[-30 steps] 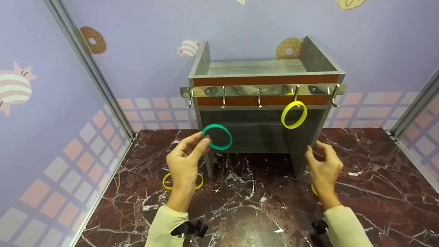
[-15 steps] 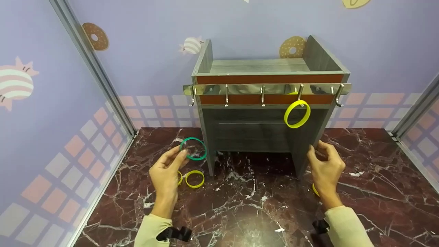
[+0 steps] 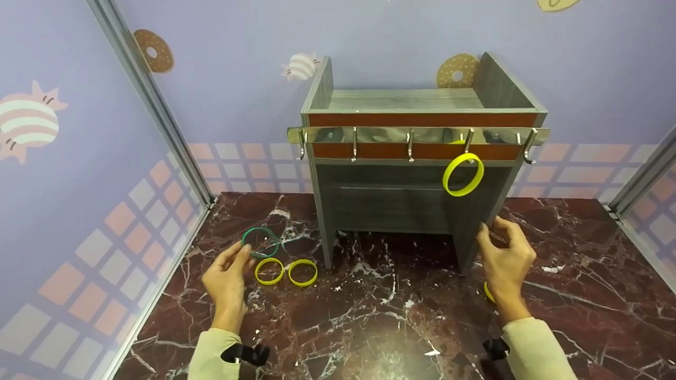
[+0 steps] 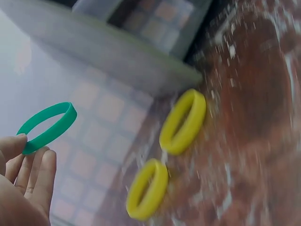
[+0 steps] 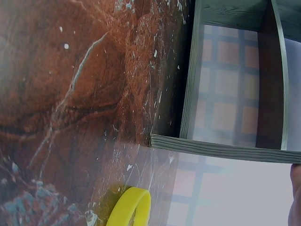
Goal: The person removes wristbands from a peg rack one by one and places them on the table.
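My left hand [image 3: 227, 277] pinches a green wristband [image 4: 51, 127] between thumb and fingers, above the marbled tabletop at the left. Two yellow wristbands lie side by side just right of that hand: the nearer yellow band [image 3: 269, 271] and the other yellow band [image 3: 302, 273]. My right hand [image 3: 507, 258] grips the front edge of the rack's right side panel, thumb in front. A yellow wristband [image 3: 463, 174] hangs from the fourth hook of the metal hook rail [image 3: 380, 135]. Partly hidden behind my right wrist lies another yellow wristband [image 5: 127, 207].
The grey wooden rack [image 3: 401, 100] stands against the patterned back wall [image 3: 391, 31]. Its other hooks, such as the middle hook [image 3: 410, 145], hold no bands. A side wall [image 3: 79, 184] bounds the table [image 3: 359, 332] at the left.
My left hand has carried the green wristband left and down, away from the front of the rack. Both yellow bands on the left now show fully. My right hand keeps its grip on the panel.
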Demonstrator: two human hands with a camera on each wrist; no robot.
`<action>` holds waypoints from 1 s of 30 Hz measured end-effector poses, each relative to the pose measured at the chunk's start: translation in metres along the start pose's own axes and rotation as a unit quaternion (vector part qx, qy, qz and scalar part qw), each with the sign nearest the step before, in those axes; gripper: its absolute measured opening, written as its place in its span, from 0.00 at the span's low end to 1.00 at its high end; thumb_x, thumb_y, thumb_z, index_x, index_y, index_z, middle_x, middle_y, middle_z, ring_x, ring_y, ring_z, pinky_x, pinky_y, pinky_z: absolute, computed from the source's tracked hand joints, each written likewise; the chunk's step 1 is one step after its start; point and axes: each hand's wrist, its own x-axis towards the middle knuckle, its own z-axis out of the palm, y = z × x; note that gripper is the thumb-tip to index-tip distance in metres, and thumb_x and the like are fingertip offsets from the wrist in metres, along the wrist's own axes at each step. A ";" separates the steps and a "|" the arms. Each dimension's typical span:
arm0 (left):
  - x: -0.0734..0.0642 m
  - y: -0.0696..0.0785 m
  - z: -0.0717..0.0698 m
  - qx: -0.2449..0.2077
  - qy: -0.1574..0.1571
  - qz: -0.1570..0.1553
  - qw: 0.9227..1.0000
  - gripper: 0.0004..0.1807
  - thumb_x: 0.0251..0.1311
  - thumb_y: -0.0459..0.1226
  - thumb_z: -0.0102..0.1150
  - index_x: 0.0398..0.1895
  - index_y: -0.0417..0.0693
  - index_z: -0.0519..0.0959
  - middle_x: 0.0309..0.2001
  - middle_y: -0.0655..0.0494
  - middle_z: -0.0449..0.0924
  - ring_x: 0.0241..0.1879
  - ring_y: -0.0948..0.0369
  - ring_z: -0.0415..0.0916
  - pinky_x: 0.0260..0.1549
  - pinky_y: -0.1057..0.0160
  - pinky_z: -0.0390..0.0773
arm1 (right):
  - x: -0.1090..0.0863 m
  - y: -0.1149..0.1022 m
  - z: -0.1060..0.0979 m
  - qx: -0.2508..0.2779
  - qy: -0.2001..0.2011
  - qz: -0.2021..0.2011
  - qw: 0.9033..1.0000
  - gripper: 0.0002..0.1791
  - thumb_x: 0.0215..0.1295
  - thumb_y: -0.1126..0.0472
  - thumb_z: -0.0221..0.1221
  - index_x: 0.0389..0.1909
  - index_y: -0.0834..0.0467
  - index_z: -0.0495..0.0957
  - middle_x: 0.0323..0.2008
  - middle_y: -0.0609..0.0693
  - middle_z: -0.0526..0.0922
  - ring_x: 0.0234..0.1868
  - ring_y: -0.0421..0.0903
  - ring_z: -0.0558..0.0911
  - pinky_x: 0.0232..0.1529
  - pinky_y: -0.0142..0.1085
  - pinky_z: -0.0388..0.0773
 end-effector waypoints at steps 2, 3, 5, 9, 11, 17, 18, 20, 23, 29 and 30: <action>0.005 -0.005 -0.009 0.011 0.013 -0.004 1.000 0.16 0.65 0.25 0.71 0.53 0.24 0.83 0.33 0.53 0.89 0.33 0.62 0.89 0.41 0.61 0.90 | 0.000 -0.001 0.000 0.002 -0.003 -0.007 1.000 0.07 0.58 0.83 0.66 0.38 0.79 0.83 0.34 0.71 0.87 0.36 0.27 0.85 0.40 0.18 0.82; 0.008 -0.007 -0.014 0.016 0.018 -0.006 1.000 0.16 0.65 0.25 0.70 0.53 0.23 0.82 0.33 0.54 0.89 0.33 0.63 0.89 0.41 0.62 0.90 | 0.000 -0.001 0.000 0.004 -0.003 -0.008 1.000 0.07 0.58 0.83 0.66 0.38 0.79 0.83 0.34 0.71 0.87 0.36 0.26 0.85 0.40 0.18 0.82; 0.013 -0.011 -0.021 0.028 0.029 -0.011 0.999 0.18 0.66 0.25 0.70 0.55 0.22 0.81 0.32 0.56 0.89 0.33 0.63 0.89 0.41 0.62 0.89 | 0.000 -0.002 0.000 0.004 -0.001 -0.009 1.000 0.07 0.57 0.83 0.66 0.38 0.79 0.83 0.34 0.70 0.87 0.35 0.26 0.84 0.40 0.17 0.81; 0.021 -0.017 -0.035 0.049 0.039 -0.030 0.998 0.21 0.68 0.26 0.69 0.60 0.22 0.78 0.33 0.60 0.89 0.34 0.65 0.88 0.42 0.65 0.89 | -0.001 -0.002 0.000 -0.001 0.007 -0.009 1.000 0.07 0.57 0.83 0.67 0.37 0.78 0.83 0.33 0.69 0.87 0.35 0.26 0.84 0.39 0.17 0.80; 0.025 -0.020 -0.041 0.055 0.042 -0.040 0.997 0.22 0.68 0.26 0.68 0.61 0.22 0.78 0.33 0.60 0.89 0.33 0.66 0.88 0.42 0.66 0.89 | -0.001 -0.001 0.000 -0.002 0.010 -0.008 1.000 0.07 0.56 0.83 0.67 0.37 0.78 0.84 0.33 0.68 0.87 0.35 0.26 0.84 0.40 0.17 0.80; 0.032 -0.027 -0.054 0.093 0.052 -0.062 0.992 0.22 0.70 0.26 0.66 0.63 0.21 0.76 0.34 0.60 0.88 0.33 0.68 0.88 0.42 0.67 0.89 | 0.000 0.001 0.001 -0.010 0.009 -0.008 1.000 0.07 0.57 0.82 0.67 0.37 0.77 0.84 0.33 0.68 0.87 0.34 0.26 0.83 0.39 0.16 0.80; 0.032 -0.028 -0.056 0.104 0.051 -0.066 0.991 0.22 0.70 0.26 0.66 0.64 0.22 0.76 0.34 0.60 0.88 0.33 0.68 0.88 0.42 0.67 0.88 | -0.001 0.001 0.001 -0.012 0.009 -0.009 1.000 0.07 0.57 0.82 0.68 0.37 0.77 0.84 0.33 0.68 0.88 0.34 0.26 0.83 0.39 0.17 0.80; 0.033 -0.031 -0.059 0.126 0.048 -0.071 0.988 0.22 0.71 0.27 0.65 0.64 0.22 0.76 0.35 0.59 0.88 0.32 0.69 0.88 0.41 0.68 0.88 | -0.001 0.001 0.001 -0.013 0.009 -0.010 1.000 0.07 0.57 0.82 0.68 0.37 0.77 0.84 0.33 0.67 0.88 0.34 0.26 0.84 0.39 0.16 0.80; 0.034 -0.034 -0.063 0.155 0.042 -0.074 0.984 0.21 0.70 0.26 0.65 0.63 0.22 0.77 0.36 0.55 0.89 0.31 0.69 0.87 0.39 0.69 0.88 | -0.001 0.001 0.001 -0.013 0.009 -0.014 1.000 0.07 0.56 0.83 0.68 0.37 0.77 0.84 0.33 0.67 0.88 0.35 0.25 0.84 0.40 0.16 0.80; 0.036 -0.037 -0.064 0.238 0.046 -0.058 0.968 0.18 0.67 0.28 0.70 0.57 0.24 0.82 0.36 0.49 0.90 0.24 0.71 0.85 0.30 0.72 0.87 | 0.000 0.001 0.000 -0.010 0.006 -0.014 1.000 0.07 0.57 0.83 0.67 0.38 0.78 0.83 0.34 0.69 0.87 0.36 0.24 0.83 0.41 0.17 0.80; 0.035 -0.037 -0.064 0.261 0.045 -0.049 0.963 0.17 0.66 0.28 0.70 0.55 0.25 0.83 0.37 0.47 0.90 0.23 0.71 0.85 0.27 0.73 0.86 | 0.000 0.001 0.000 -0.009 0.006 -0.012 1.000 0.07 0.57 0.83 0.67 0.38 0.78 0.83 0.34 0.69 0.87 0.36 0.24 0.83 0.41 0.17 0.81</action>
